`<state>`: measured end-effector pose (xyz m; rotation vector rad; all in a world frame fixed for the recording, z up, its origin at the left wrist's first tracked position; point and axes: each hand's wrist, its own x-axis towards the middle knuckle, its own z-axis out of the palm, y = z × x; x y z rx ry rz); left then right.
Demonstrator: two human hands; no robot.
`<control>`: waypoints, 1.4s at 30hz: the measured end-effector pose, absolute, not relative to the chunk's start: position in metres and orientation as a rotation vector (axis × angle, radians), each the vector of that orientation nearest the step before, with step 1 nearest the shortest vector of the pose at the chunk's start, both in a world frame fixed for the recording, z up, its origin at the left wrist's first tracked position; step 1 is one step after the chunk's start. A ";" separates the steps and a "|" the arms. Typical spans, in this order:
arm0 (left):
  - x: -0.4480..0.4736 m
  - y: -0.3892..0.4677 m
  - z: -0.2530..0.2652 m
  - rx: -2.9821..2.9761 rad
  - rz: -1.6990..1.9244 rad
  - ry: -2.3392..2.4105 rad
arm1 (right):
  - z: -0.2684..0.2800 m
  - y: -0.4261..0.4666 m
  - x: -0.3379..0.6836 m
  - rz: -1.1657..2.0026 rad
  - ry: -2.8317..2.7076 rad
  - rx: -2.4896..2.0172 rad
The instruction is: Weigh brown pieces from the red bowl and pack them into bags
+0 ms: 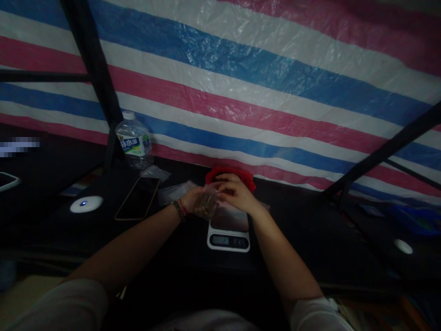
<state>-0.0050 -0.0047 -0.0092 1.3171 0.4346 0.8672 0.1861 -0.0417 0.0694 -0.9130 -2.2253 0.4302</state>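
Striped plastic sheeting in red, white and blue forms the backdrop, sloping behind a dark table in dim light. At far left, a pale-edged device lies partly out of view. To its right stands a dark metal frame, with a white oval gadget, lit by a small blue light, near its foot. Next come a clear labelled bottle, upright just beside the frame, and a dark-screened phone, lying flat and set obliquely. Clear plastic bags lie beyond the left wrist.

The left forearm extends inward and away from the body; a beaded bracelet and a red band circle its wrist. The left hand grips a small clear bag with brownish contents, held at the left edge of a white scale. Over the scale's plate, the right hand reaches leftward, palm down and fingers bent, its fingertips at the bag; whether they pinch it cannot be told. Behind this hand sits a red bowl. Farther right, a slanting bar crosses the sheeting, and a white oval object lies near a blue item.
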 end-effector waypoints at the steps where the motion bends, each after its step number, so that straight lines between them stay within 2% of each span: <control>1: -0.005 -0.004 -0.009 1.295 0.856 0.405 | 0.068 -0.040 0.191 0.438 -2.146 -0.944; 7: 0.005 -0.003 -0.001 1.335 0.832 0.474 | 0.047 -0.041 0.216 0.417 -1.803 -1.034; 13: 0.013 -0.006 -0.004 1.499 0.924 0.664 | 0.016 -0.042 0.223 0.722 -1.587 -1.075; 16: 0.015 -0.007 -0.007 1.563 0.929 0.685 | 0.012 -0.044 0.226 0.758 -1.559 -1.137; 33: 0.020 -0.010 -0.009 1.586 0.923 0.701 | 0.014 -0.051 0.218 0.612 -1.425 -1.087; 42: 0.019 -0.013 -0.005 1.663 1.265 0.722 | 0.018 -0.060 0.213 0.443 -1.579 -1.021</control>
